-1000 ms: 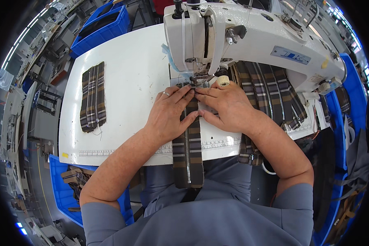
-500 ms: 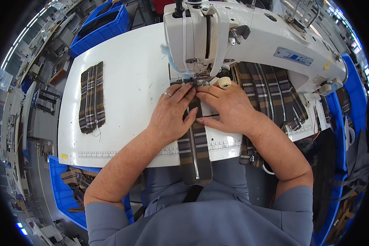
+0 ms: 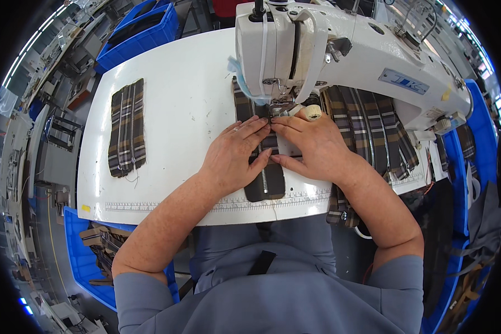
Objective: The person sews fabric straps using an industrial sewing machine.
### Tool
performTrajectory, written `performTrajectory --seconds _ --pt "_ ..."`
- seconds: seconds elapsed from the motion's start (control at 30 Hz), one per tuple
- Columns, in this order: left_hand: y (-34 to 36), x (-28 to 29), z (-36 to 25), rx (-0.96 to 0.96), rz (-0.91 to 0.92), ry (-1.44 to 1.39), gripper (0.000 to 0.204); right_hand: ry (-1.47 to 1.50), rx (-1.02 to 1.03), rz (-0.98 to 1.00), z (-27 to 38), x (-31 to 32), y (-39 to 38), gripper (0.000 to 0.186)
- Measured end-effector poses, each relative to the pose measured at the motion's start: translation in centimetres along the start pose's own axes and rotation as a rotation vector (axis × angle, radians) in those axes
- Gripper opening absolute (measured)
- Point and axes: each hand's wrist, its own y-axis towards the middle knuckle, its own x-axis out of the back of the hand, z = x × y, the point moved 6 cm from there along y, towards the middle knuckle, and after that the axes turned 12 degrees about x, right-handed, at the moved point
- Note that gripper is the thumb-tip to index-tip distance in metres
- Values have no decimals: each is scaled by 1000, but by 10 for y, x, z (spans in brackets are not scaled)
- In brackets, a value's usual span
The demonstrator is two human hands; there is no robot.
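Observation:
A dark plaid fabric strip with a metal zipper (image 3: 263, 183) lies on the white table, running under the needle area of a white sewing machine (image 3: 339, 61). On its left side my left hand (image 3: 234, 150) lies flat, fingers stretched toward the presser foot (image 3: 281, 104) and thumb apart on the zipper. My right hand (image 3: 317, 142) rests along the strip's right edge, fingertips close to the foot, its thumb pointing at the left thumb. Both hands are open and press the cloth down without gripping it. The needle itself is hidden.
Another plaid zipper piece (image 3: 127, 128) lies on the table (image 3: 178, 100) at left. Several more plaid zipper pieces (image 3: 367, 128) are heaped under the machine arm at right. Blue bins stand at far left (image 3: 145, 39), lower left (image 3: 75, 250) and right (image 3: 481, 117).
The zipper strip has slid away from me under the machine. Its near end, which hung past the table edge, now lies on the tabletop. My hands keep nearly the same pose.

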Motion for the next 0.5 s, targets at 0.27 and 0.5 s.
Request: performTrajectory --seconds 0.27,0.5 --pt "3 2 5 2 40 -16 47 17 -8 0 0 -1 1 55" --pt "7 1 6 -15 44 -3 42 28 -26 18 2 1 3 54"
